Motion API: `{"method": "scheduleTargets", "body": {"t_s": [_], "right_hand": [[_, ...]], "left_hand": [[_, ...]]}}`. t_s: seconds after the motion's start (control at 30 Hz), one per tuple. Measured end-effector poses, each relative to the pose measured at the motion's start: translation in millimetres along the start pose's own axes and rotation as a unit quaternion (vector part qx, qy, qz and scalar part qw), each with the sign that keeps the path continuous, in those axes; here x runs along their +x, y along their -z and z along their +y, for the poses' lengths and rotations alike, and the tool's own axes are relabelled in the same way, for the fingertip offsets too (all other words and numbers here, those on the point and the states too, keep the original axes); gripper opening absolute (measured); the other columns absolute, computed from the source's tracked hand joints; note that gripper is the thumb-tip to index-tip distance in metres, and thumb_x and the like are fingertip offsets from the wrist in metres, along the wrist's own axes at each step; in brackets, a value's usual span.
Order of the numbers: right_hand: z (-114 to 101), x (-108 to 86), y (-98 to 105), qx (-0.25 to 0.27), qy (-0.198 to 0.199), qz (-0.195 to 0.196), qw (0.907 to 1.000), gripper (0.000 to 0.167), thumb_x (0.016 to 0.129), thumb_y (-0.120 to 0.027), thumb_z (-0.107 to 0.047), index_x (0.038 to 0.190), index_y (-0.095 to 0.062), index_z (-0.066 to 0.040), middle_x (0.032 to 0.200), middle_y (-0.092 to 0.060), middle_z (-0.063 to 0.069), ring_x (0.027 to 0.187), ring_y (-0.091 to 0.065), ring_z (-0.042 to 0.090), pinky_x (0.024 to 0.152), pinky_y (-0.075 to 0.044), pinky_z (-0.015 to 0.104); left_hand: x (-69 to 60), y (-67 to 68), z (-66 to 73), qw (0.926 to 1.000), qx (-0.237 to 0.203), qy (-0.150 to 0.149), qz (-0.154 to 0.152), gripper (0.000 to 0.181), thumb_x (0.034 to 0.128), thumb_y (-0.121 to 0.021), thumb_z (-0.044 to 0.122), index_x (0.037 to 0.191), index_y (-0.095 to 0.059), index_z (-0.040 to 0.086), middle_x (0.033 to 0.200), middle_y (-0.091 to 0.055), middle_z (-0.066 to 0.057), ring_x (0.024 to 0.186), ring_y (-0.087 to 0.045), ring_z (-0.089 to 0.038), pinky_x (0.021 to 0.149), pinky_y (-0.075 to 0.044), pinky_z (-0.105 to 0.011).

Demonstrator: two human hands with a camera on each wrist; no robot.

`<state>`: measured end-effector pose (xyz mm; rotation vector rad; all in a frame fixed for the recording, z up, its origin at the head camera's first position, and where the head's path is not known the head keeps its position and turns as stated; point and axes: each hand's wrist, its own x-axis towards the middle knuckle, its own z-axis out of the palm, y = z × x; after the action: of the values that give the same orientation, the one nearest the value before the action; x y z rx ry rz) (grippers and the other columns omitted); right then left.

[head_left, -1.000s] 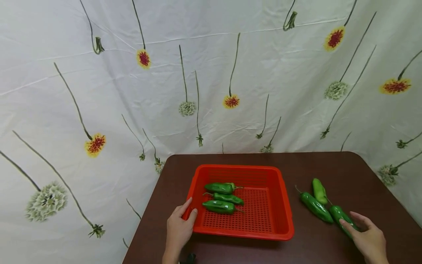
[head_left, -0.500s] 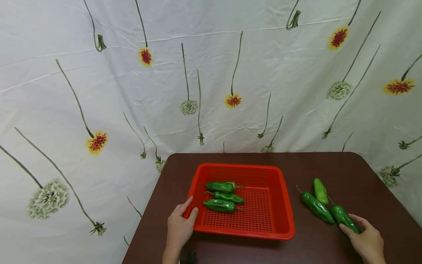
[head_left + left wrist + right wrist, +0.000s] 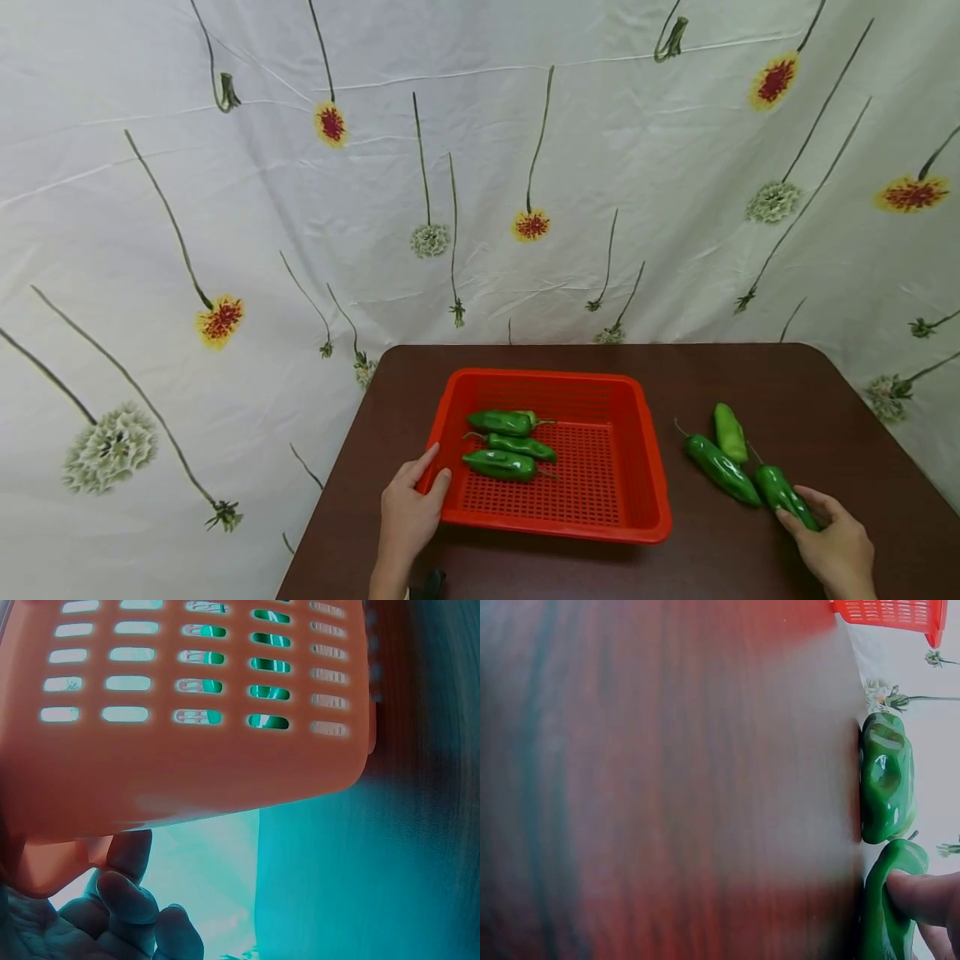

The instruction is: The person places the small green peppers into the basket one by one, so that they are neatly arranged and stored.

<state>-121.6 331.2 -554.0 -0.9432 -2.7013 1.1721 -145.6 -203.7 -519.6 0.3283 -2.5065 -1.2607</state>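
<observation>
- Head view: a glossy dark-green, tapering pepper [image 3: 780, 493] lies on the dark brown tabletop [image 3: 720, 567], just ahead and left of the right hand [image 3: 836, 537]; its long axis slants, stem end far and left, tip near and right.
- The right hand is clearly the nearer one. It pinches that pepper at the near end, thumb against the left side, fingers on the right, with only a pepper's thickness between them.
- Right beside the pinched pepper lie a second dark-green pepper [image 3: 722, 469], slanting the same way, and a paler yellow-green pepper [image 3: 729, 433] beyond.
- The left hand [image 3: 411, 508], well apart, grips the left rim of a red perforated plastic basket [image 3: 555, 531], fingers curled under the edge in the left wrist view.
- Dark-green peppers [image 3: 500, 465] lie crosswise in its left half.
- Against a second ago, the right thumb sits closer to the pepper's near end, leaving more skin exposed; the left hand's hold looks unchanged.
</observation>
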Motion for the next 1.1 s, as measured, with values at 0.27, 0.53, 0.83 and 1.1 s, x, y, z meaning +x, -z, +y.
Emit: {"method": "scheduleTargets", "body": {"t_s": [0.27,0.53,0.83,1.1], "right_hand": [[3,3.4,-1,0.015,-0.009,0.006,0.9998,0.074,0.087,-0.078,-0.033,0.146,-0.047,-0.001,0.145,-0.047,0.032,0.118,-0.053,0.049,0.084,-0.047,0.054],[0,3.6,3,0.023,0.001,0.009,0.9997,0.071,0.090,-0.075,-0.033,0.146,-0.047,0.000,0.143,-0.047,0.033,0.117,-0.055,0.049,0.077,-0.050,0.049],[-2,1.5,5,0.032,0.008,0.021,0.9992,0.068,0.090,-0.076,-0.031,0.143,-0.049,0.002,0.141,-0.050,0.034,0.114,-0.057,0.048,0.059,-0.050,0.032],[-7,3.7,11,0.047,0.002,0.027,0.9985,0.069,0.090,-0.075,-0.031,0.144,-0.049,0.002,0.141,-0.050,0.035,0.113,-0.057,0.049,0.055,-0.050,0.029]], "left_hand": [[0.0,0.1,-0.1,1.0000,0.001,-0.001,0.004,0.044,0.0898,-0.075,0.024,0.133,-0.068,0.027,0.117,-0.072,-0.001,0.111,-0.067,-0.023,0.092,-0.054,-0.048],[-0.3,-0.1,1.3,1.0000,0.000,0.004,0.001,0.044,0.0903,-0.075,0.024,0.133,-0.067,0.027,0.117,-0.072,-0.002,0.108,-0.068,-0.022,0.088,-0.055,-0.046],[0.2,0.2,1.7,1.0000,0.002,0.004,0.000,0.044,0.0904,-0.075,0.024,0.133,-0.067,0.026,0.117,-0.072,-0.002,0.109,-0.068,-0.023,0.090,-0.055,-0.047],[-0.3,1.0,2.5,1.0000,0.000,0.004,-0.002,0.044,0.0905,-0.075,0.024,0.133,-0.067,0.027,0.117,-0.071,-0.002,0.110,-0.067,-0.023,0.090,-0.055,-0.047]]}}
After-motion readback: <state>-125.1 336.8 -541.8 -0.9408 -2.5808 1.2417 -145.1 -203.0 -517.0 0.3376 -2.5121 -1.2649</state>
